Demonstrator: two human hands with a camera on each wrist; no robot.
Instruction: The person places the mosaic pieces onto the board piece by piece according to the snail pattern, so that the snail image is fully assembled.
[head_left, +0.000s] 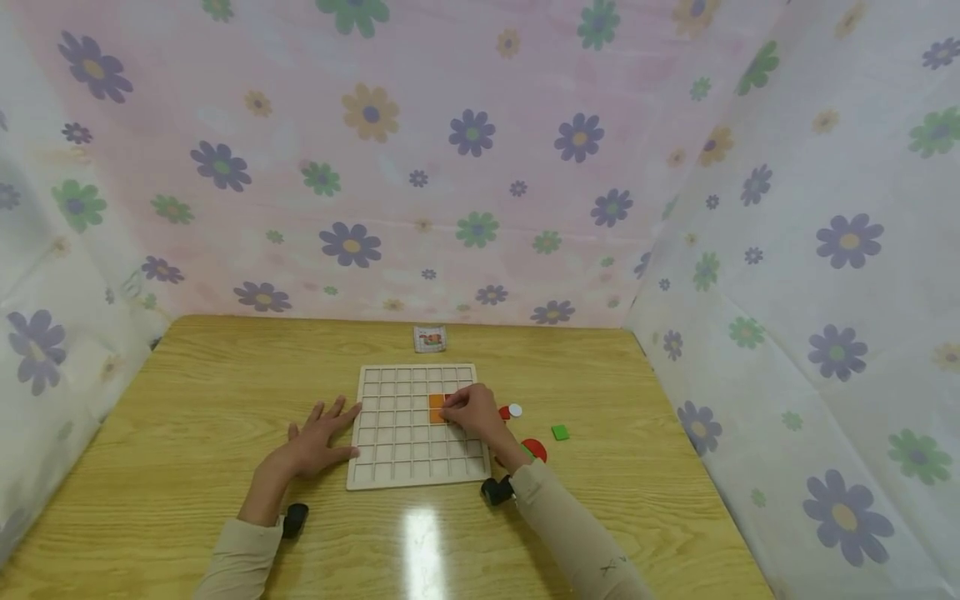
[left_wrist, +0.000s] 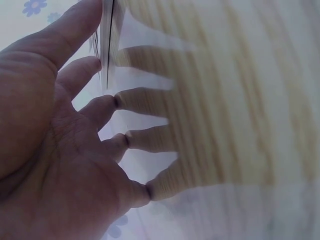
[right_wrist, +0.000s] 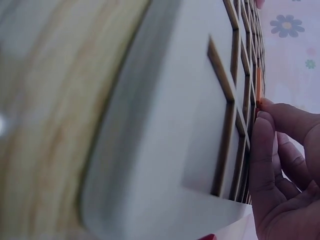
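Note:
A pale wooden grid board lies on the table, its square cells mostly bare. Orange square tiles sit in cells right of its middle, with a bit of red beside them. My right hand reaches over the board's right side. Its thumb and forefinger pinch a small red tile down at the cells, mostly hidden by the fingertips, next to an orange tile in the right wrist view. Spread out on the table, my left hand touches the board's left edge with its thumb and a finger.
Right of the board lie a white disc, a small red piece, a larger red round piece and a green square tile. Behind the board is a small picture card. Flowered sheets enclose the table.

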